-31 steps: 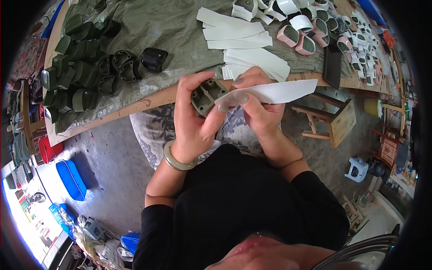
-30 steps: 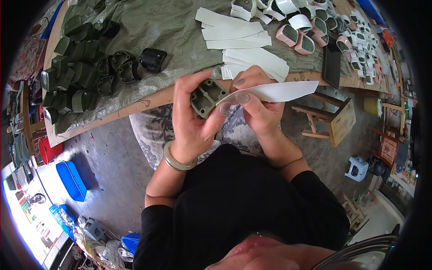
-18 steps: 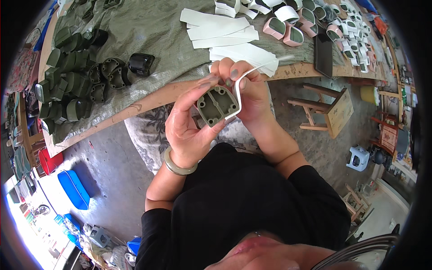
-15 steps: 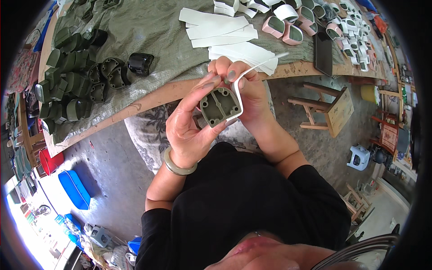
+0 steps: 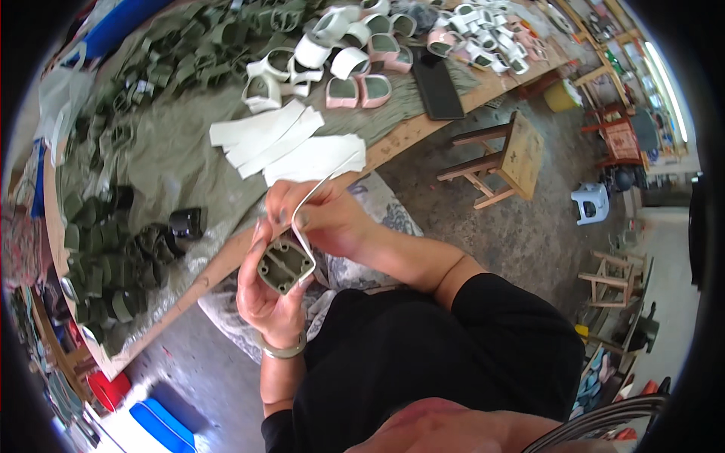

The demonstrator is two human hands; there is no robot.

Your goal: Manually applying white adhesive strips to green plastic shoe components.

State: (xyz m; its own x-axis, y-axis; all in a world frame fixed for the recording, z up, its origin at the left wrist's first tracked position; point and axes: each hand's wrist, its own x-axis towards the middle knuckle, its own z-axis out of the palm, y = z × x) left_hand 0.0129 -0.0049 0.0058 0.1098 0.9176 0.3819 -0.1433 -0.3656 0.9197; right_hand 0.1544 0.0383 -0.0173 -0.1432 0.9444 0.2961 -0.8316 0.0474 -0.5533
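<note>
In my left hand (image 5: 260, 298) is an olive-green plastic shoe heel (image 5: 284, 266), its ribbed hollow side facing up. A narrow white strip (image 5: 303, 240) bends along the heel's right edge, its free end rising away toward the table. My right hand (image 5: 336, 223) pinches this strip close to the heel's far corner, fingers drawn together. Both hands are just off the table's front edge, above my lap. Beyond them lie flat white strips (image 5: 264, 136) in a loose stack.
Bare green heels (image 5: 106, 272) cluster at the table's left, near a glossy black piece (image 5: 186, 223). White-covered pieces (image 5: 350, 63) and a dark flat slab (image 5: 438, 87) lie farther back. A wooden stool (image 5: 521, 155) stands right; a blue tub (image 5: 162, 424) sits lower left.
The view has shifted, so the table and the white strips appear farther left and lower. Both hands still hold the heel and strip, now lower and left in the picture.
</note>
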